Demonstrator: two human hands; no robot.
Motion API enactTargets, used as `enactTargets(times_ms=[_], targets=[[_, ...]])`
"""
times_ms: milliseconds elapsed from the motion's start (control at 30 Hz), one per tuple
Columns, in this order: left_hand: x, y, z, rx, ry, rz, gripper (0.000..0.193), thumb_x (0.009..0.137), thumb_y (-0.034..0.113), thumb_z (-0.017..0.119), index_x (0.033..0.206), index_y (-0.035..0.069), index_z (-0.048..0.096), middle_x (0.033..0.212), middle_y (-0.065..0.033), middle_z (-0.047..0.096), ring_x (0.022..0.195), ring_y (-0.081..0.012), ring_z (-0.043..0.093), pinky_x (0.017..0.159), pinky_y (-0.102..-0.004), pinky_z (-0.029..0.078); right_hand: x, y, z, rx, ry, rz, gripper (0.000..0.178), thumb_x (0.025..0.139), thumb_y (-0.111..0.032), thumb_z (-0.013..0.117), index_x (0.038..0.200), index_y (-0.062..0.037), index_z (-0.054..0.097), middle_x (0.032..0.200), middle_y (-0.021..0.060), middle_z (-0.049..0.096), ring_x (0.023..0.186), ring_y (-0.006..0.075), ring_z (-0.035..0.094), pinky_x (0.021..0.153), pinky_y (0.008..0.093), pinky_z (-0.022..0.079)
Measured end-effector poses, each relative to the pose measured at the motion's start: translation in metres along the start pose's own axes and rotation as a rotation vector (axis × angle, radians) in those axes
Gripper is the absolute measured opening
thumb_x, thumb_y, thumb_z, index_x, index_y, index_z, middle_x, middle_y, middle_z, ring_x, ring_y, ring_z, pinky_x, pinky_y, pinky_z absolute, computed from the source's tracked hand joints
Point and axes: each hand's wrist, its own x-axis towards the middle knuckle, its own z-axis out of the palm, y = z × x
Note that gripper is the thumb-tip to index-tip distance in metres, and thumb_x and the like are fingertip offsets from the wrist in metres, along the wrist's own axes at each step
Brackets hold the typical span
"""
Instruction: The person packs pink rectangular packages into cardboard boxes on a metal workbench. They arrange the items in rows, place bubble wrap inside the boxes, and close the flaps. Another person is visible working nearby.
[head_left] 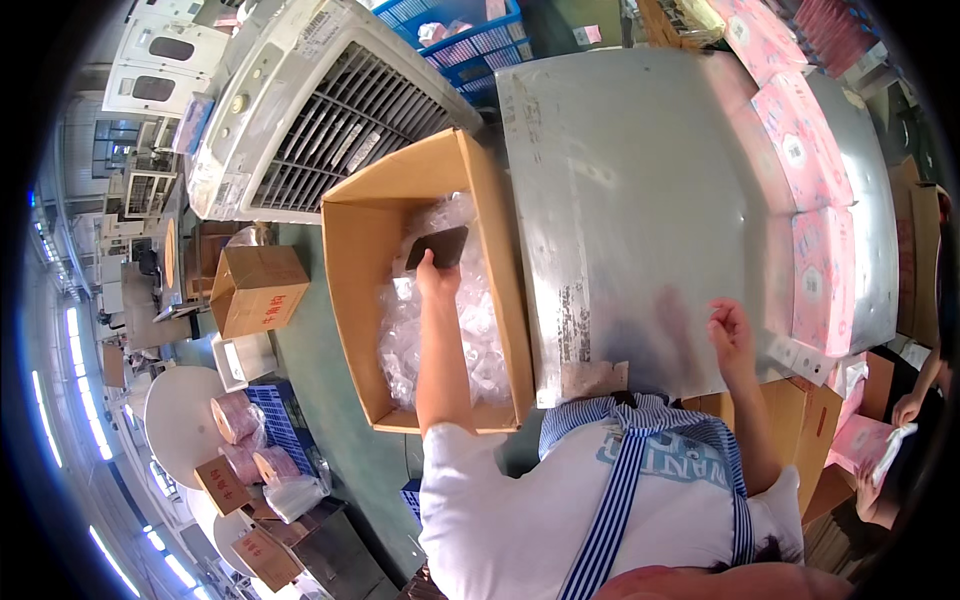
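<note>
Your left hand [436,274] reaches forward at frame centre, arm straight, fingers closed in a grip. Your right hand [730,330] hovers at centre right, fingers loosely curled.

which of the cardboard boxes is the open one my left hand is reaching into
The big open box beside the metal table, full of clear plastic bags; your left hand holds a dark flat object inside it.

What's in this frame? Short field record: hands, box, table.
left hand: inside the cardboard box, grip on a dark flat item
right hand: above the metal table, fingers curled, holding nothing visible
box contents: clear plastic bags
table far edge: row of pink packs
left of box: large white fan unit
</note>
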Motion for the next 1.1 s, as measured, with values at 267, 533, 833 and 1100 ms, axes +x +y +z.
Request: enactTargets(times_ms=[267,533,833,1100], targets=[[0.179,0.034,0.005,0.096,0.082,-0.040,0.036,0.094,0.019,0.037,0.121,-0.004,0.046,0.117,-0.0170,0.057,0.109,-0.0327,0.054,0.096,-0.0439,0.044,0.054,-0.039,-0.061,-1.003,0.478,-0.303,0.038,0.074,-0.010,0.064,0.110,-0.0058,0.053,0.109,0.0108,0.053,0.105,0.0282,0.048,0.089,0.0435,0.038],[0.146,0.045,0.020,0.400,-0.278,0.029,0.017,0.092,0.018,0.049,0.099,0.004,0.053,0.090,-0.0074,0.058,0.081,-0.0179,0.056,0.072,-0.0292,0.047,0.031,0.014,-0.194,-1.204,0.531,0.356,0.101,0.062,-0.032,0.077,0.143,-0.0125,0.019,0.124,0.0181,0.042,0.113,0.0348,0.043,0.094,0.0484,0.038],[-0.163,-0.107,0.117,1.210,-0.708,0.800,0.018,0.089,0.004,0.050,0.106,0.002,0.056,0.100,-0.0058,0.056,0.090,-0.0132,0.053,0.081,-0.0264,0.044,0.092,-0.016,-0.128,-1.260,0.301,-0.089,0.087,0.067,-0.034,0.072,0.138,-0.0079,0.030,0.125,0.0157,0.045,0.118,0.0306,0.042,0.099,0.0473,0.031],[-0.231,-0.244,0.066,1.181,-1.185,-0.042,0.057,0.090,0.014,0.056,0.140,0.004,0.028,0.136,-0.0149,0.039,0.119,-0.0221,0.046,0.093,-0.0311,0.041,0.100,-0.019,-0.197,-1.100,0.219,-0.090,0.096,0.060,-0.030,0.077,0.138,-0.0049,0.028,0.127,0.0237,0.041,0.115,0.0364,0.043,0.101,0.0417,0.034]])
